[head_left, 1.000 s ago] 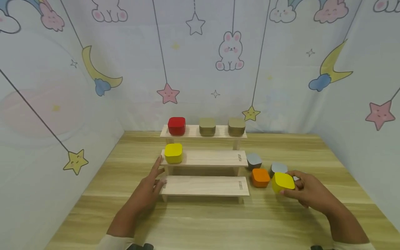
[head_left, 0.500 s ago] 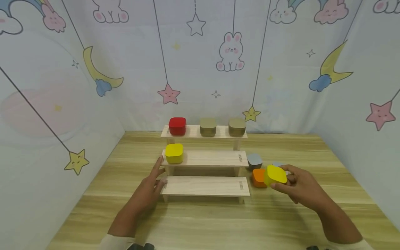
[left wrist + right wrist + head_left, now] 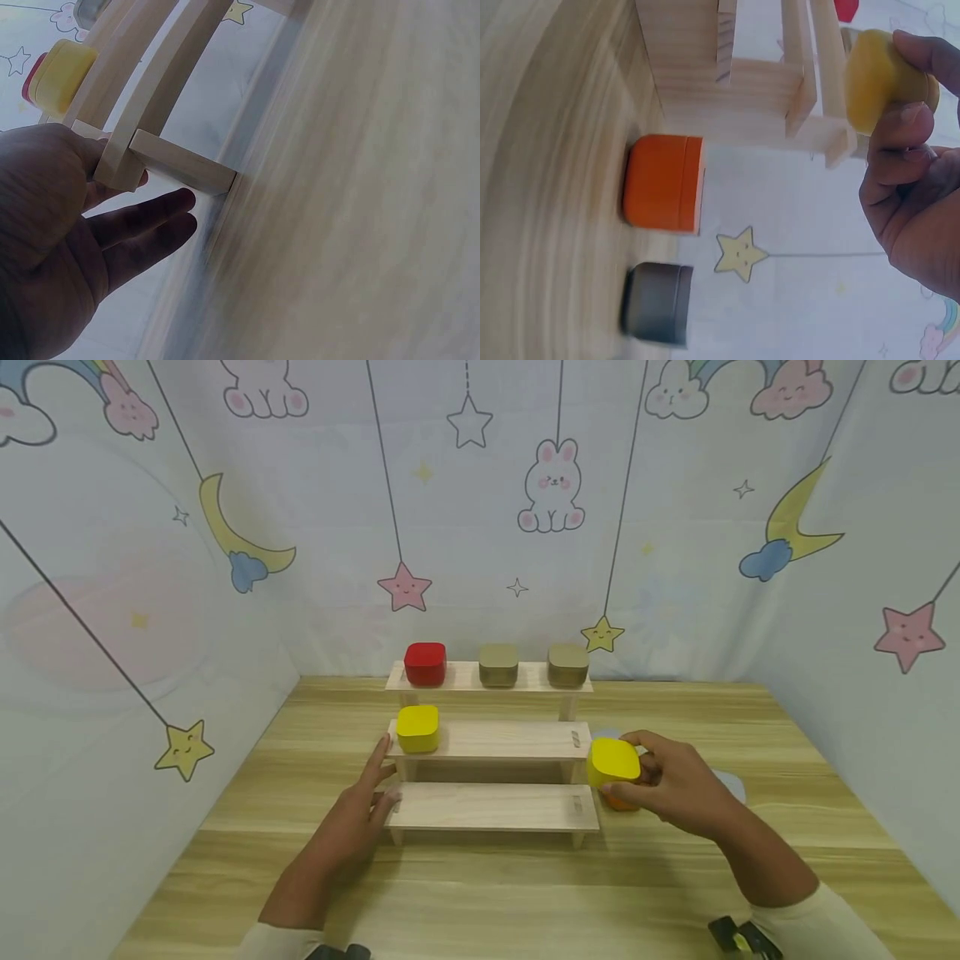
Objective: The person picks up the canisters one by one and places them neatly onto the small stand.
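Note:
My right hand (image 3: 678,789) pinches a yellow rounded-square box (image 3: 613,758) between thumb and fingers. It is in the air by the right end of a stepped wooden rack (image 3: 495,806), above an orange box (image 3: 660,184) on the table. My left hand (image 3: 352,810) touches the rack's left end, its fingers extended; in the left wrist view two fingertips (image 3: 180,202) lie free below the lowest shelf. Another yellow box (image 3: 417,729) sits at the left of the middle shelf. The top shelf carries a red box (image 3: 425,664) and two khaki boxes (image 3: 498,665) (image 3: 567,665).
Right of the rack, grey boxes stand on the wooden table (image 3: 480,902); one grey box (image 3: 729,787) is partly behind my right forearm. A dark grey box (image 3: 658,304) stands beside the orange one. Printed cloth walls (image 3: 337,485) enclose the back and sides.
My right hand has carried the yellow box leftward and up, from beside the grey boxes to the rack's right end. My left hand has stayed at the rack's left end.

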`<control>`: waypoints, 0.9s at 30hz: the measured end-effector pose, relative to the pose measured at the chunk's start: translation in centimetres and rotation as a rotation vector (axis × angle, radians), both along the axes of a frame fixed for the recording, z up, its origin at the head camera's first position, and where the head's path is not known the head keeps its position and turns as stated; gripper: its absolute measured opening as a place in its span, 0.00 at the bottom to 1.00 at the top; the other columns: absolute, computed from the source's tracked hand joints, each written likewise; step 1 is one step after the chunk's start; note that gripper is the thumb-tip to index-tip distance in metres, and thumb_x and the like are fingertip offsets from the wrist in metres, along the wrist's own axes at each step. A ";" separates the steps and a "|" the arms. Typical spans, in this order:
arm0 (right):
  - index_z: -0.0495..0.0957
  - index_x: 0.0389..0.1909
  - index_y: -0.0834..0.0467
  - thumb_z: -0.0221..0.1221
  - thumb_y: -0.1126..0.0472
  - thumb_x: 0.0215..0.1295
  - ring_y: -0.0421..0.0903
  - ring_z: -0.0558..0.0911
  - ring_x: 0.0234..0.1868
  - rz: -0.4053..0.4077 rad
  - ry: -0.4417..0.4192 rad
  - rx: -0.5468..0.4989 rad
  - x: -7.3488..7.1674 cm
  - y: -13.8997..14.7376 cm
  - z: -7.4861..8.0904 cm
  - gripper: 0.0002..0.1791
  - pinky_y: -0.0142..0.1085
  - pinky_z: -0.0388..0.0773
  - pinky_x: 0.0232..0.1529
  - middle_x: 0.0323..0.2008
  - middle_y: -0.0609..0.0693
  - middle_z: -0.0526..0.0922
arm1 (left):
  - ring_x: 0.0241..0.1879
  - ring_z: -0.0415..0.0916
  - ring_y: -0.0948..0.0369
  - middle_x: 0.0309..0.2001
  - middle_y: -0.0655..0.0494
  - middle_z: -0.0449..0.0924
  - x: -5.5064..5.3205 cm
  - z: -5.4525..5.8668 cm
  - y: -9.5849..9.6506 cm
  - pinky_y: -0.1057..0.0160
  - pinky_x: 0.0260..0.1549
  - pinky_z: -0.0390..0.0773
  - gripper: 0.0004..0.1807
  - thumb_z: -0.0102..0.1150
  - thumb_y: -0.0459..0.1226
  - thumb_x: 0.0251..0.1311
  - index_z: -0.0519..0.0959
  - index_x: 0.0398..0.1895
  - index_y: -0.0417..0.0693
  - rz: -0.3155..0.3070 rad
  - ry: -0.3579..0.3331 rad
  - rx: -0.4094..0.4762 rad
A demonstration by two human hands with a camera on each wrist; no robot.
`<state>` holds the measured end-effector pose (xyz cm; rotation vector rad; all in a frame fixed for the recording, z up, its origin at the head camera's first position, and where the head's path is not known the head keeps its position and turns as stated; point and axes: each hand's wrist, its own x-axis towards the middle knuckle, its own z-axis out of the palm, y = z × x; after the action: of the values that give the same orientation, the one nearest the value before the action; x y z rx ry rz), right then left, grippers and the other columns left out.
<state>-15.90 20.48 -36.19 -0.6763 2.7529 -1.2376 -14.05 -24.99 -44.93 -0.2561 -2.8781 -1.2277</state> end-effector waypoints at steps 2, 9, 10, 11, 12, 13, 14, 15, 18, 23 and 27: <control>0.73 0.69 0.64 0.74 0.52 0.70 0.41 0.89 0.35 0.007 0.005 0.002 -0.2 -0.7 0.2 0.35 0.35 0.86 0.34 0.44 0.54 0.95 | 0.69 0.82 0.37 0.83 0.36 0.65 0.0 0.0 0.0 0.32 0.72 0.75 0.49 0.51 0.38 0.86 0.29 0.90 0.75 0.004 -0.006 0.006; 0.74 0.69 0.65 0.75 0.53 0.69 0.42 0.91 0.39 0.035 -0.030 -0.058 -0.6 -2.9 0.8 0.35 0.35 0.88 0.40 0.42 0.53 0.95 | 0.70 0.81 0.39 0.84 0.39 0.64 0.0 0.0 -0.1 0.32 0.73 0.74 0.49 0.50 0.39 0.86 0.28 0.90 0.79 0.013 -0.018 -0.001; 0.74 0.69 0.66 0.75 0.53 0.69 0.43 0.92 0.39 0.042 -0.037 -0.066 -0.7 -3.2 0.9 0.35 0.36 0.88 0.41 0.41 0.53 0.95 | 0.70 0.81 0.39 0.84 0.39 0.64 0.0 0.0 -0.1 0.32 0.73 0.74 0.49 0.50 0.39 0.86 0.28 0.90 0.79 0.014 -0.018 -0.003; 0.73 0.69 0.66 0.75 0.53 0.69 0.44 0.91 0.38 0.044 -0.042 -0.068 -0.8 -3.5 0.9 0.35 0.36 0.88 0.41 0.40 0.53 0.95 | 0.70 0.82 0.39 0.84 0.39 0.65 0.0 0.0 -0.1 0.32 0.73 0.74 0.49 0.50 0.39 0.86 0.28 0.90 0.79 0.013 -0.016 -0.002; 0.73 0.68 0.66 0.75 0.53 0.69 0.45 0.91 0.38 0.043 -0.049 -0.069 -0.9 -3.8 1.0 0.35 0.37 0.88 0.42 0.40 0.53 0.95 | 0.70 0.81 0.39 0.84 0.39 0.65 0.0 0.0 -0.1 0.32 0.73 0.74 0.49 0.50 0.39 0.86 0.28 0.90 0.79 0.013 -0.017 0.001; 0.73 0.69 0.66 0.75 0.53 0.69 0.45 0.91 0.38 0.045 -0.053 -0.069 -1.1 -4.1 1.1 0.35 0.38 0.88 0.43 0.39 0.53 0.95 | 0.70 0.81 0.39 0.84 0.39 0.65 0.0 -0.1 -0.2 0.32 0.73 0.74 0.49 0.50 0.39 0.86 0.28 0.90 0.79 0.012 -0.018 0.002; 0.73 0.69 0.67 0.75 0.54 0.69 0.46 0.91 0.38 0.045 -0.058 -0.070 -1.2 -4.5 1.2 0.36 0.40 0.89 0.44 0.40 0.53 0.95 | 0.70 0.81 0.39 0.84 0.39 0.65 0.0 -0.1 -0.2 0.32 0.74 0.74 0.49 0.50 0.39 0.86 0.28 0.90 0.79 0.009 -0.019 0.006; 0.73 0.70 0.67 0.75 0.54 0.69 0.45 0.91 0.39 0.044 -0.052 -0.063 -1.4 -4.8 1.3 0.37 0.40 0.88 0.45 0.39 0.53 0.95 | 0.71 0.81 0.39 0.84 0.38 0.65 0.0 -0.1 -0.2 0.32 0.74 0.74 0.49 0.50 0.39 0.86 0.28 0.90 0.79 0.008 -0.020 0.007; 0.73 0.70 0.66 0.75 0.53 0.68 0.44 0.89 0.39 0.041 -0.038 -0.045 -2.0 -5.8 1.5 0.37 0.41 0.87 0.47 0.38 0.53 0.95 | 0.71 0.81 0.39 0.84 0.39 0.64 0.1 -0.1 -0.3 0.32 0.74 0.74 0.49 0.50 0.39 0.87 0.28 0.90 0.79 0.009 -0.023 0.006; 0.74 0.72 0.62 0.75 0.53 0.69 0.45 0.91 0.44 0.070 -0.010 -0.051 -3.5 -7.4 1.4 0.36 0.40 0.88 0.46 0.45 0.56 0.94 | 0.70 0.81 0.39 0.84 0.39 0.64 0.1 0.1 -0.3 0.32 0.72 0.75 0.49 0.50 0.39 0.87 0.29 0.90 0.79 0.015 -0.017 0.006; 0.75 0.72 0.61 0.76 0.54 0.68 0.47 0.89 0.47 0.072 -0.001 -0.064 -4.5 -8.3 1.0 0.36 0.41 0.87 0.49 0.51 0.58 0.92 | 0.71 0.81 0.38 0.85 0.39 0.63 0.0 0.1 -0.3 0.32 0.72 0.76 0.48 0.49 0.40 0.87 0.29 0.89 0.80 0.006 -0.023 0.019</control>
<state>-20.36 12.14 -35.15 -0.7725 2.6730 -1.3155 -14.02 -25.27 -44.85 -0.2350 -2.8828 -1.2648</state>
